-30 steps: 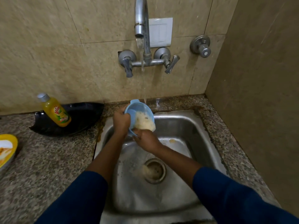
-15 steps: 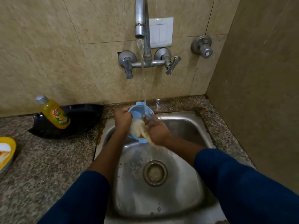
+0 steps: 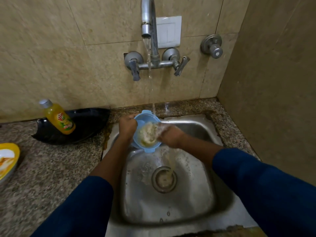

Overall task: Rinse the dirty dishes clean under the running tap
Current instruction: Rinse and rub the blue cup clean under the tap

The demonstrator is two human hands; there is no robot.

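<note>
Both arms wear long sleeves of plain dark navy blue cloth, with no print, stripe or button showing. The left sleeve (image 3: 77, 207) ends mid-forearm, and the right sleeve (image 3: 266, 183) likewise (its edge sits a little nearer the wrist), leaving both forearms bare below. The left hand (image 3: 127, 127) and right hand (image 3: 171, 136) are bare, without gloves.

The yellow bottle (image 3: 59, 118) carries a colourful label, its lettering too blurred to read.
</note>
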